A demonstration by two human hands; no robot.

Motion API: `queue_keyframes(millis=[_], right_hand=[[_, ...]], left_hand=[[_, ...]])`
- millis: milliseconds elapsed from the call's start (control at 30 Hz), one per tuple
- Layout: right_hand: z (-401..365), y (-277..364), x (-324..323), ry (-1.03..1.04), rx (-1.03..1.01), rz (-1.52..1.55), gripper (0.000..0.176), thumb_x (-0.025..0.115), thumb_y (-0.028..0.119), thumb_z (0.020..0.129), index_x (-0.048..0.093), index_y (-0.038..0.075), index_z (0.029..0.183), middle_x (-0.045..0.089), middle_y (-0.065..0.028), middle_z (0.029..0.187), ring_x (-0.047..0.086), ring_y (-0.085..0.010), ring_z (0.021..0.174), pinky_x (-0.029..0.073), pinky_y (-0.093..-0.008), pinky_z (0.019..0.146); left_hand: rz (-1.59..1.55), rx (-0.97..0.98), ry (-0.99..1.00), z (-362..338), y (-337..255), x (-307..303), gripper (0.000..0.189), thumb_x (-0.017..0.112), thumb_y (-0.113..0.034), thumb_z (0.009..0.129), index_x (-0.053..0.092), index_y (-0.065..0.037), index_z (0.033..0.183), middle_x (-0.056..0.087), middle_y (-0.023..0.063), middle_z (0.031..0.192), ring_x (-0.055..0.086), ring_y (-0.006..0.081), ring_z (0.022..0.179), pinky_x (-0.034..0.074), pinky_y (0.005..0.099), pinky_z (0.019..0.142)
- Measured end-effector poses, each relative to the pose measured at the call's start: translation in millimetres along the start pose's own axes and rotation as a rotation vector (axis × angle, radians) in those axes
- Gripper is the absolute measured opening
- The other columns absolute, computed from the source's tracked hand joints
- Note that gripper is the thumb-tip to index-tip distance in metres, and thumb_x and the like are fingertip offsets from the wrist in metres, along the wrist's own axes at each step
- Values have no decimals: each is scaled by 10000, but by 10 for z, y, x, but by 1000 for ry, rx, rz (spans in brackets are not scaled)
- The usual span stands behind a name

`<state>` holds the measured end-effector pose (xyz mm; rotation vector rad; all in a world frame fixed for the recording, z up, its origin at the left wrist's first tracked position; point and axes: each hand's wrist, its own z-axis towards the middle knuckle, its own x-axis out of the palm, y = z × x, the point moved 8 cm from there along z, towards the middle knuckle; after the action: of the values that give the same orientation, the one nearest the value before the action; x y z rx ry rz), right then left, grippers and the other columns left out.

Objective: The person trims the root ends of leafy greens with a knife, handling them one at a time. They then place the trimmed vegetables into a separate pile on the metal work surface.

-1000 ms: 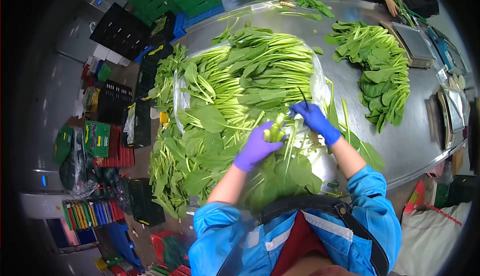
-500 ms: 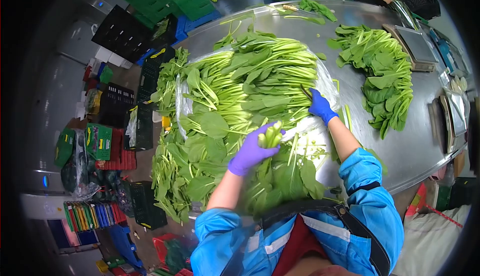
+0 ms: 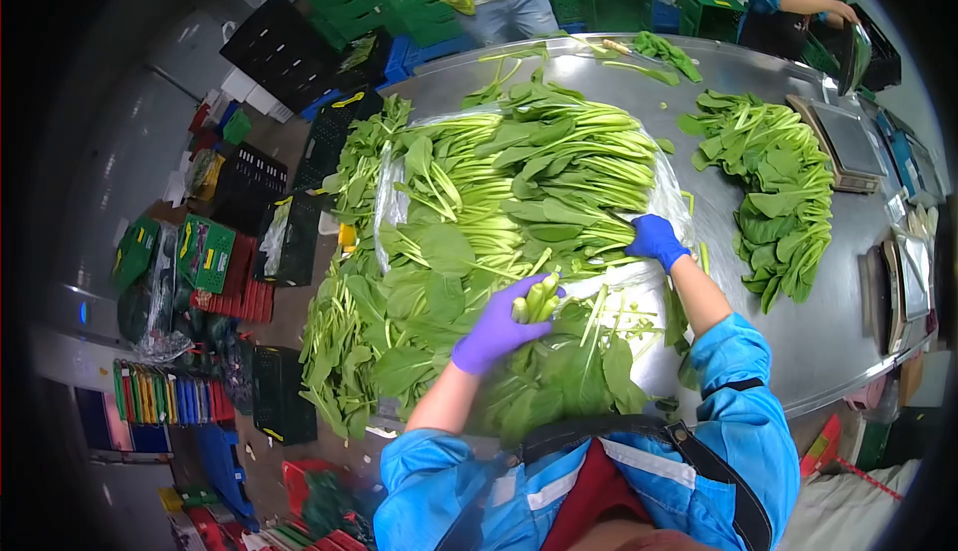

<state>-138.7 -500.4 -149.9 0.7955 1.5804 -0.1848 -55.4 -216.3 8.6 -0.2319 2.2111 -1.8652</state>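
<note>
My left hand (image 3: 496,329), in a purple glove, is closed around a bunch of leafy greens (image 3: 539,301), cut stem ends facing up and leaves hanging towards me. My right hand (image 3: 658,242), in a blue glove, is closed at the right edge of the big heap of greens (image 3: 574,157). A thin dark blade, seemingly a knife (image 3: 621,220), sticks out from its fingers over the stem ends; its handle is hidden. Below that hand, loose stalks and trimmed bits lie on white plastic (image 3: 639,306).
The heap rests on clear plastic on a steel table (image 3: 699,192). Another row of greens (image 3: 783,192) lies to the right, near a scale (image 3: 848,137). A knife with a pale handle (image 3: 617,47) lies at the far edge. Two people stand beyond; crates (image 3: 284,396) line the left.
The view has shifted, showing more of the people at the far side. My right hand stays by the stem ends with the blade. My left hand still holds its bunch.
</note>
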Motion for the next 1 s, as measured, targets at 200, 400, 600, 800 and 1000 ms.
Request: queue_keyframes(millis=[200,400,600,800,1000], right_hand=[[-429,587,-1031,-168,-218,-137,329,703,291,568,664,76,814,631,-170,739,614,-355,689,495,-435,663],[-1453,1029,-2245,-388,-234,8,370,736,221,559,672,58,885,634,-146,701,624,-299,642,496,-386,646],[-1351,516,-610,533,131,700,707,710,471,696,555,-10,1189,584,-154,1122,564,-186,876,462,-286,705],[-1442,-82,-461,-98,207,1043,443,615,255,824,568,18,1195,640,-95,1011,587,-134,889,462,-262,748],[-1880,174,18,-227,-31,468,501,664,91,713,572,103,1206,631,-147,1099,617,-275,979,473,-345,864]], left_hand=[[-31,52,-200,-501,-171,-460,606,685,2,689,490,-32,1261,606,74,1126,565,119,946,473,267,831],[11,68,-386,-1025,-352,-833,624,678,20,680,474,-5,1269,600,109,1126,580,145,923,491,280,803],[-11,-69,64,-1163,-347,-365,638,699,31,653,488,-4,1255,593,112,1152,586,160,942,487,289,820],[174,-78,130,-1143,-52,22,614,726,11,643,528,-38,1223,627,52,1066,576,137,957,444,285,877],[358,-85,106,-892,221,146,567,756,-104,621,567,-26,1149,634,88,1001,579,159,907,450,299,833]])
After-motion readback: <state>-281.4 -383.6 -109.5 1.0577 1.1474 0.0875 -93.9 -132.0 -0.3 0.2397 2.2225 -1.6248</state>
